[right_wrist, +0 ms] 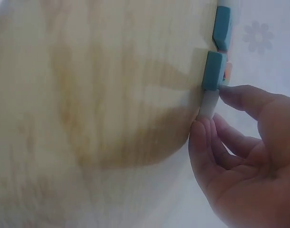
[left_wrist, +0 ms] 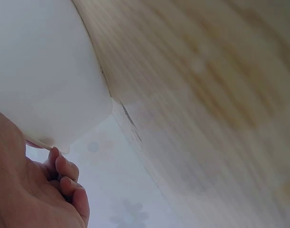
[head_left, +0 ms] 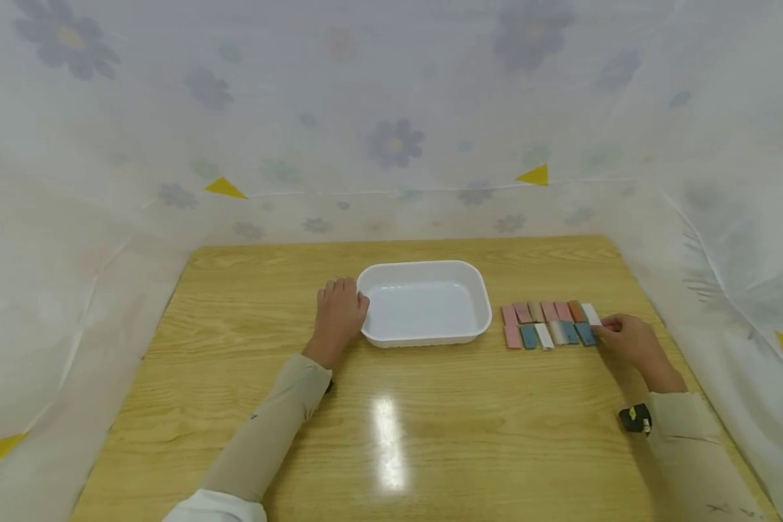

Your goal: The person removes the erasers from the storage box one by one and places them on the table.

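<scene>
A white rectangular tray stands on the wooden table, seen from outside in the left wrist view. My left hand grips its left rim, with the thumb over the edge and the fingers curled outside. To the right of the tray lie two rows of small pink, blue, white, tan and orange-brown blocks. At their right end, my right hand pinches a white block between thumb and fingertips. A teal-blue block sits right beside that white one in the right wrist view.
The wooden table is enclosed by pale flowered sheeting at the back and both sides. Yellow triangles mark the sheeting. A small black device is worn at the right wrist.
</scene>
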A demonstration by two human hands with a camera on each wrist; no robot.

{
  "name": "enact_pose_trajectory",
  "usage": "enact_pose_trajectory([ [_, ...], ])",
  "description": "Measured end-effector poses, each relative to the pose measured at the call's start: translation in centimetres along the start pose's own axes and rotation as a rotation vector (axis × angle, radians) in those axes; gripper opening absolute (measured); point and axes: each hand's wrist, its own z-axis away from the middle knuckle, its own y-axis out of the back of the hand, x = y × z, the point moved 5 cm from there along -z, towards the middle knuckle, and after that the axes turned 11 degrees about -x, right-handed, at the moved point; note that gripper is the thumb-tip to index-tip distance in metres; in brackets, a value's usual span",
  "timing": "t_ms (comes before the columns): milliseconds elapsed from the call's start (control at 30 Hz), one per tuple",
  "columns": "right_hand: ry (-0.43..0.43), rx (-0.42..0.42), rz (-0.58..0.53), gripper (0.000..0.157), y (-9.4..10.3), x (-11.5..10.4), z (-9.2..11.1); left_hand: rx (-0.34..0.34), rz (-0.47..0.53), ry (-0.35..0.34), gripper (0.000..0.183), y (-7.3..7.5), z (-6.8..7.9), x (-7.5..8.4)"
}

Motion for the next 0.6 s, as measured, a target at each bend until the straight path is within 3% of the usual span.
enact_pose_trajectory([
  [300,-0.035,-0.034,0.029,0.043,0.5,-0.7,0.6,-0.008,-0.001,-0.010,0.025,0.3,0.0,0.4],
  [433,-0.032,0.053,0.048,0.038,1.2,-2.7,0.9,-0.002,-0.035,-0.011,0.029,0.4,0.0,0.5],
  [600,0.073,0.154,0.041,0.034,1.8,-6.9,1.0,0.048,-0.088,-0.032,0.037,0.9,0.3,0.7],
])
